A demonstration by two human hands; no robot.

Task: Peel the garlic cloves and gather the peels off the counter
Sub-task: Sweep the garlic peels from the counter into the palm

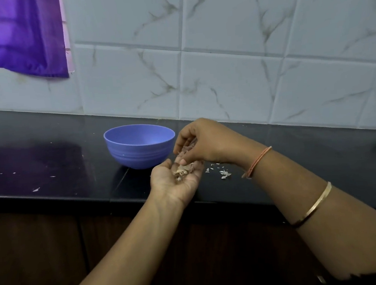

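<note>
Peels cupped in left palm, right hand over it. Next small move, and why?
Probably the right hand drops its pinch of peels into the cupped left hand, then reaches for the scattered peels lying on the counter just right of the palm, since those remain ungathered.

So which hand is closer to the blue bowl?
Left. The left hand, cupped with peels, sits just at the blue bowl's front right; the right hand is at its right side.

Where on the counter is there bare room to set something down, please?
The counter right of the right hand, up to the tiled wall, is bare. Left of the blue bowl, only stray peel flecks. It is crowded at the front edge: left hand and scattered peels.
</note>
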